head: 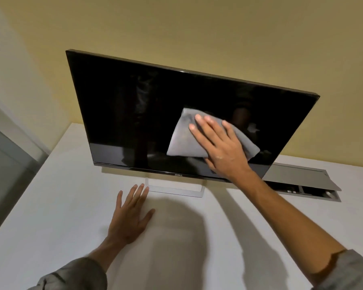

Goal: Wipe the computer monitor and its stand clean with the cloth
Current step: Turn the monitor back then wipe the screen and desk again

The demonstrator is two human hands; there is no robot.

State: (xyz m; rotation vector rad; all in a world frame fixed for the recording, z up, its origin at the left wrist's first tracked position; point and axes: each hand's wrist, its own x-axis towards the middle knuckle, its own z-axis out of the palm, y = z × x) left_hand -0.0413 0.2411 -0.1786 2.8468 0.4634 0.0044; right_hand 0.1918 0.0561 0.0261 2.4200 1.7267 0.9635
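the right hand (220,147) lay flat, fingers straight and spread, pressing the grey cloth (182,141) against the dark screen of the monitor (134,105), low and right of centre, the heel of the palm down near the bottom bezel. the cloth was bunched, one corner peaking above the fingertips, another poking out to the right of the hand. the left hand (130,216) was open too, palm down on the white worktop (50,206), fingertips just at the near left corner of the stand (176,190), gripping nothing.

the risk, by my reckoning: the panel leaned back on a slim frame stand, and the press came low on the right side, so a hard push could tip the screen further or skid the whole monitor toward the wall (218,38). the left hand braced the worktop rather than the stand, so it would not stop that. bare skin at the cloth's edge could also leave fresh smears on the glass.

around it: a hinged cable hatch (302,181) stood open in the worktop behind the monitor's right corner, sockets dimly visible inside. the stand sat under the bottom bezel, partly hidden, and seemingly not yet wiped. a grey panel (6,164) ran along the far left.
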